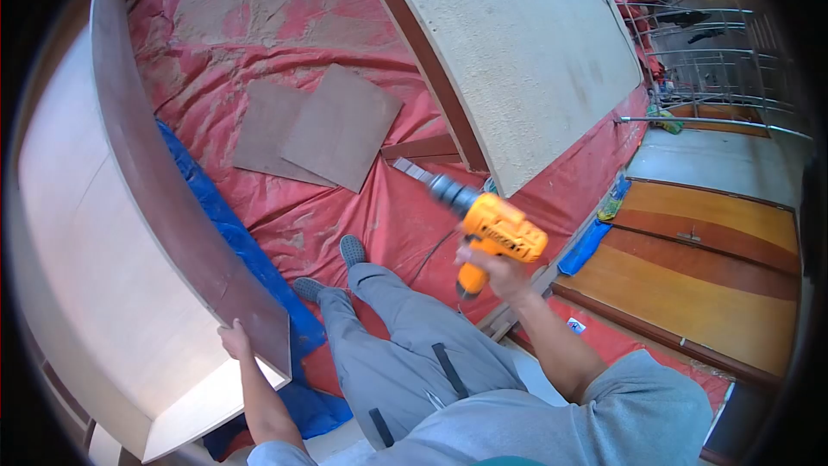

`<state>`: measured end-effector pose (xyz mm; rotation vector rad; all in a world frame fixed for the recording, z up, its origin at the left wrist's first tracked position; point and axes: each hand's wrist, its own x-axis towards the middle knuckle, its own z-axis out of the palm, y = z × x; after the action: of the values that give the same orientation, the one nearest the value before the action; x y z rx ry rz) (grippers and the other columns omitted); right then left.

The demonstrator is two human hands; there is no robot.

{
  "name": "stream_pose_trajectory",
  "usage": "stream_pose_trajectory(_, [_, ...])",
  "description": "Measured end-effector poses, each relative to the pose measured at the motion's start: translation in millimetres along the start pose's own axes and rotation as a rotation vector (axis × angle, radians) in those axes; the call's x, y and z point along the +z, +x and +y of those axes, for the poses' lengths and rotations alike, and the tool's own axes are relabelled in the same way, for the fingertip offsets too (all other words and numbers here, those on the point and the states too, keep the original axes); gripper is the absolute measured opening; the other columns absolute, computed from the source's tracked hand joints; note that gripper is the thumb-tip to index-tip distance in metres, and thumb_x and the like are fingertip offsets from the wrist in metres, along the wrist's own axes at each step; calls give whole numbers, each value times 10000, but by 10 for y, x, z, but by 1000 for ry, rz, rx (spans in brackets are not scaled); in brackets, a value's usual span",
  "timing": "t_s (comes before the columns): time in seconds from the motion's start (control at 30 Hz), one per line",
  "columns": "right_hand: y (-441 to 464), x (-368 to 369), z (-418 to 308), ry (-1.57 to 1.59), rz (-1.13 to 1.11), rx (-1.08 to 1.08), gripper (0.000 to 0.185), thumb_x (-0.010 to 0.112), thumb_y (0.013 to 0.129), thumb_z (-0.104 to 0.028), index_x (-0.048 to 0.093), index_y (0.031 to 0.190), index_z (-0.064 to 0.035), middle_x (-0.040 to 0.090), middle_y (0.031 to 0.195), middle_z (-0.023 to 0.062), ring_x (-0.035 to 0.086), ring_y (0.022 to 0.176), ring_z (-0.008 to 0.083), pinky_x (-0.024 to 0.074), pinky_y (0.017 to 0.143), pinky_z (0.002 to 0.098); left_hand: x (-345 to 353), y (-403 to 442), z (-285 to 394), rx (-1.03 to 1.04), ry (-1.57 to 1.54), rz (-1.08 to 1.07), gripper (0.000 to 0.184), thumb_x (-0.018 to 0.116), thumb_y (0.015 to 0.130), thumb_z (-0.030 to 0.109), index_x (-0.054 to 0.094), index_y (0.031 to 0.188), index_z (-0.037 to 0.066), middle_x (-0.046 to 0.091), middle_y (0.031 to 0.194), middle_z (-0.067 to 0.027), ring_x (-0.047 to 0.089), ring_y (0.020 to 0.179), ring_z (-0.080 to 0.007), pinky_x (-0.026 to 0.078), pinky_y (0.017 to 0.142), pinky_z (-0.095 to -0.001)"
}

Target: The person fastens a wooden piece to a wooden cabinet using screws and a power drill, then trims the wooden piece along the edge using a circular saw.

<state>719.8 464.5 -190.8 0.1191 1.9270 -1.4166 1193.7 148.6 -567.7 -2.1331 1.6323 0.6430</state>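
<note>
My right hand [496, 267] is wrapped round the handle of an orange and black cordless drill [509, 229], held up in front of my body. The drill's front end points up and to the left and is partly blurred. On the left, my left hand [235, 341] grips the edge of a large wooden panel box [138, 242] near its lower corner. The box has a pale inner face and a reddish-brown outer side. Its far end curves up out of the lens's round view.
Red sheeting [285, 216] covers the floor, with two thin brown boards [341, 125] overlapping on it. A blue tarp [216, 207] lies beside the box. A large pale panel [526, 43] stands at the top. Wooden doors [690, 267] and metal racks [716, 60] are on the right.
</note>
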Motion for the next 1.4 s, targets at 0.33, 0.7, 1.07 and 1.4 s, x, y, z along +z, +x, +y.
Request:
stream_pose_trajectory(0.33, [1702, -1199, -903, -900, 410, -598, 511, 802, 908, -144, 702, 1403, -64, 786, 1179, 77, 731, 1073, 240, 543, 993, 386, -652, -1859, -599, 157, -222, -387, 397, 758, 949, 404, 811, 1108, 44, 801, 1077, -204, 765, 1068, -364, 580, 963, -451])
stream_pose_trajectory(0.7, [2638, -2289, -894, -1159, 301, -574, 666, 740, 890, -158, 595, 1533, -64, 700, 1398, 213, 688, 1248, 362, 506, 1101, 430, -343, -3192, -1654, -119, -506, -362, 253, 661, 975, 256, 816, 1031, 63, 818, 941, -133, 796, 912, -261, 614, 862, -401])
stream_pose_trajectory(1.07, [853, -1862, 83, -1131, 289, -768, 318, 685, 1017, -186, 739, 1297, -45, 761, 1224, 186, 719, 1148, 315, 555, 998, 419, -410, -3352, -2048, -152, -781, -397, 309, 542, 1005, 209, 771, 1057, 9, 792, 839, -111, 777, 757, -202, 609, 734, -367])
stream_pose_trajectory(1.4, [-1735, -1268, 2630, -1168, -502, -37, 317, 742, 940, -203, 794, 1138, 38, 813, 1027, 224, 787, 984, 263, 589, 833, 433, -223, -3663, -3311, -249, -945, -349, 279, 586, 953, 262, 756, 991, 45, 778, 807, -116, 762, 697, -207, 586, 604, -372])
